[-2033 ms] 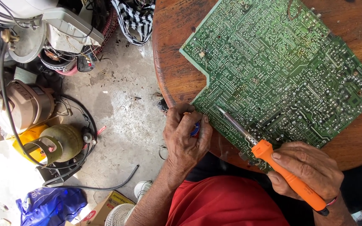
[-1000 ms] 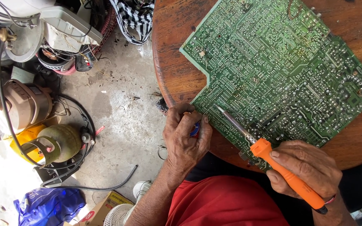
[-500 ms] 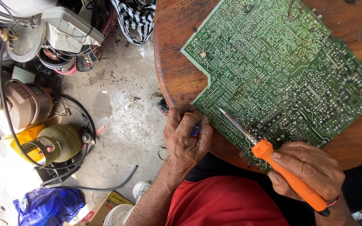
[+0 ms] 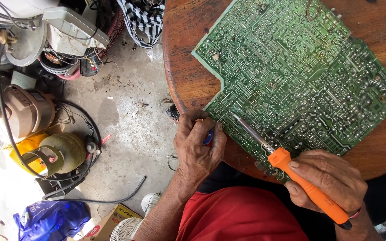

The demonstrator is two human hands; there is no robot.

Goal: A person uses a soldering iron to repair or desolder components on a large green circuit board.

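While the right hand [image 4: 331, 183] wraps tightly round the orange handle of a soldering iron [image 4: 291, 172], its thin metal tip slants up and left onto the near edge of the green circuit board [image 4: 300, 76], a pencil-like hold that seems meant to keep the point steady on one small spot. The left hand [image 4: 197, 145] is curled shut just beside that tip, fingers pinching a small blue and red object [image 4: 208, 137] against the board's lower left corner; what the object is I cannot tell, though a fine wire seems to rise from it toward the tip. Both hands sit near each other at the board's front edge.

Lying flat on the round wooden table [image 4: 184, 67], the board shows its solder side up: dense pale tracks and rows of shiny dots, with a notched left edge. Off the table, on the concrete floor [image 4: 130, 129], stand old motors [image 4: 27, 111], a black cable [image 4: 112, 198] and a blue bag [image 4: 50, 221].
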